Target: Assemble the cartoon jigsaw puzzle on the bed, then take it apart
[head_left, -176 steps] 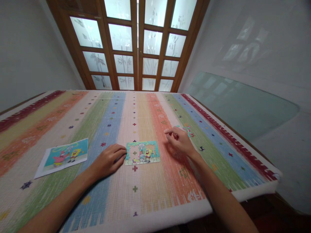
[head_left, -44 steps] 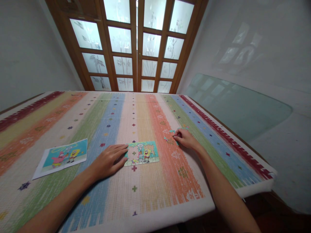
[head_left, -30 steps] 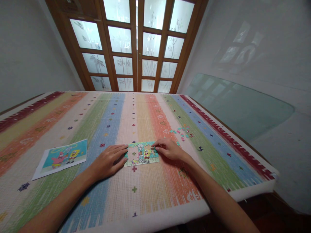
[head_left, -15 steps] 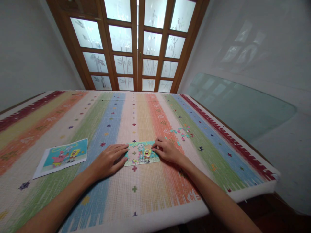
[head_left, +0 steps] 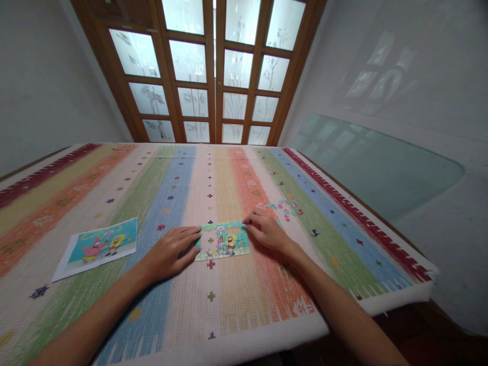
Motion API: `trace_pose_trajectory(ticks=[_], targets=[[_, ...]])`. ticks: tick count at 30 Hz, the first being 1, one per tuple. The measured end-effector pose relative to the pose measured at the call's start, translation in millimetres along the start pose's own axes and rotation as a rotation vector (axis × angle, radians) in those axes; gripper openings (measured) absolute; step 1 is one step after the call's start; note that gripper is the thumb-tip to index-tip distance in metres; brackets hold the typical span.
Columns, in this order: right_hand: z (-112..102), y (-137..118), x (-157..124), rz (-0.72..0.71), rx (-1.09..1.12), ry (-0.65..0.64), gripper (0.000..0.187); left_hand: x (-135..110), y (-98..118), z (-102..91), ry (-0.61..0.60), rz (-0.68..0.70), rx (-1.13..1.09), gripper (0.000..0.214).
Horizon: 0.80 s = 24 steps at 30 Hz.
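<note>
A partly joined jigsaw puzzle (head_left: 231,243) lies flat on the striped tablecloth, with cartoon figures on it and gaps where the cloth shows through. My left hand (head_left: 173,250) rests palm down with fingers stretched out, their tips against the puzzle's left edge. At the puzzle's upper right corner, my right hand (head_left: 266,231) has thumb and fingers pinched together. Whatever is between those fingertips is too small to make out. Several loose puzzle pieces (head_left: 286,205) are scattered beyond my right hand.
A printed reference picture (head_left: 99,246) on white paper lies left of my left hand. The tablecloth (head_left: 236,305) has coloured stripes and small printed motifs, and its front edge hangs near me. Wooden glass-paned doors (head_left: 215,76) stand behind the table, a wall on either side.
My right hand has shifted slightly up and right, from over the puzzle's right part to its upper right corner. My left hand stays in place.
</note>
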State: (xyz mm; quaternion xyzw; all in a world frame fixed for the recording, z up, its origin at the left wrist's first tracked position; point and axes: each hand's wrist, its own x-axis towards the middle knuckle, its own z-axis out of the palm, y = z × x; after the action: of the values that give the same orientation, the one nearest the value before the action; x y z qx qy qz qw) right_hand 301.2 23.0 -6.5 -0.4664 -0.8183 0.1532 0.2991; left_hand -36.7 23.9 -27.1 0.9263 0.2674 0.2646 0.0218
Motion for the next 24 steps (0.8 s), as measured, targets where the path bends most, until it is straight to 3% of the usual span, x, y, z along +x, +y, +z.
trace_pose_trajectory(ticks=[3, 7, 10, 15, 24], targets=[[-27, 20, 0, 0.071, -0.106, 0.062, 0.008, 0, 0, 0.2, 0.001, 0.009, 0.004, 0.031], [-64, 47, -9, 0.248, -0.189, 0.036, 0.010, 0, 0, 0.1, 0.007, 0.013, 0.007, 0.031], [-80, 58, -18, 0.298, -0.157, -0.044, 0.007, 0, 0, -0.7, 0.000, 0.003, -0.009, 0.031], [-84, 64, -26, 0.325, -0.062, -0.187, 0.010, 0, 0, -1.2, -0.003, 0.000, -0.022, 0.032], [-75, 64, -22, 0.343, 0.085, -0.199, 0.008, -1, -1, -1.0, -0.013, -0.011, -0.029, 0.032]])
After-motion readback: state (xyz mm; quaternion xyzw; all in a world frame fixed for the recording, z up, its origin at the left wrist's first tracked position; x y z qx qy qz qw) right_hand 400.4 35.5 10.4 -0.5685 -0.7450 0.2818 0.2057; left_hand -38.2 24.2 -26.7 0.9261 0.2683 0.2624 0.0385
